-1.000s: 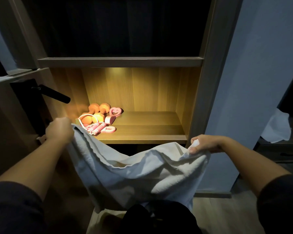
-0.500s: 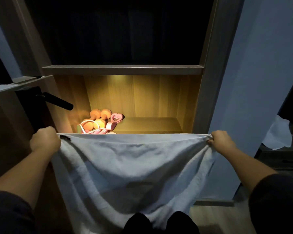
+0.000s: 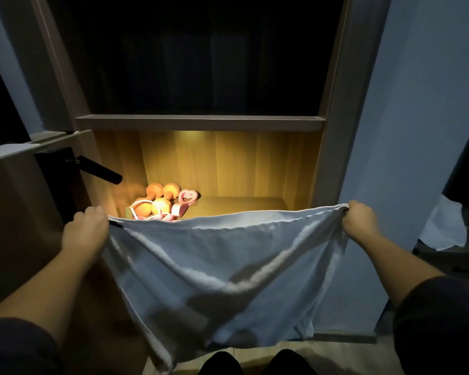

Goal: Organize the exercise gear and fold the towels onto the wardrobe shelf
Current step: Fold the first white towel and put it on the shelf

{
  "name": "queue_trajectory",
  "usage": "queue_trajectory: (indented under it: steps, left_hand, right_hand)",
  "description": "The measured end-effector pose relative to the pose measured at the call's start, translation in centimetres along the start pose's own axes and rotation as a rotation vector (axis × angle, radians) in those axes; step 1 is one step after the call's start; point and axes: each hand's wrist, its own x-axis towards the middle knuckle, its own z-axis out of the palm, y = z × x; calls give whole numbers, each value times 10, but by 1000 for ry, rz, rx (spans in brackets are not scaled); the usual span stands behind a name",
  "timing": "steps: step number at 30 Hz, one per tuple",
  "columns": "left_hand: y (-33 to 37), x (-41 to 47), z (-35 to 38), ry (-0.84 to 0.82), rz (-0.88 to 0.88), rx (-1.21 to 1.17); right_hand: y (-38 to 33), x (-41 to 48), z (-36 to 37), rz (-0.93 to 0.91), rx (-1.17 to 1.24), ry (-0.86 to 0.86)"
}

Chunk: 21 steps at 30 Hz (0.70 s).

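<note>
A dim wardrobe stands open, its upper bay black and a lower wooden shelf [image 3: 241, 203] glowing amber under a strip light. On the open door at far left a black lever handle [image 3: 99, 170] juts toward the shelf. Below it the left hand [image 3: 86, 231], seen from the back, has its fingers curled over the top left corner of the towel [image 3: 222, 266], with the cloth running out from under the thumb side. Just past that hand, at the shelf's left end, orange dumbbells [image 3: 157, 197] lie heaped with a pink heart-shaped grip [image 3: 186, 201] and a loop of pale cord [image 3: 157, 216], all half hidden by the towel's upper edge. The towel is pale grey-blue terry and hangs as one broad sheet in front of the shelf, not on it. Its top hem sags slightly between the two hands, and diagonal creases run down toward the middle. The lower edge falls close to the floor. At the top right corner the right hand [image 3: 360, 221] is a closed fist with the hem bunched inside it. Farther right, a white cloth [image 3: 441, 228] is draped over dark furniture.
</note>
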Motion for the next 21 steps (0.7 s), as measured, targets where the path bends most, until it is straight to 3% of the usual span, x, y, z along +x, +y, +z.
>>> queue_trajectory:
  steps: [7, 14, 18, 21]
  left_hand:
    - [-1, 9, -10, 97, -141, -161]
    - [47, 17, -38, 71, -339, -645]
    - [62, 22, -43, -73, -253, -619]
    - [77, 29, -53, -152, -137, -572]
  right_hand:
    - [-17, 7, -7, 72, 319, 168]
    - [-57, 3, -3, 194, 876, 70]
    - [-63, 3, -13, 263, 957, -37]
    - [-78, 3, -24, 208, 912, -92]
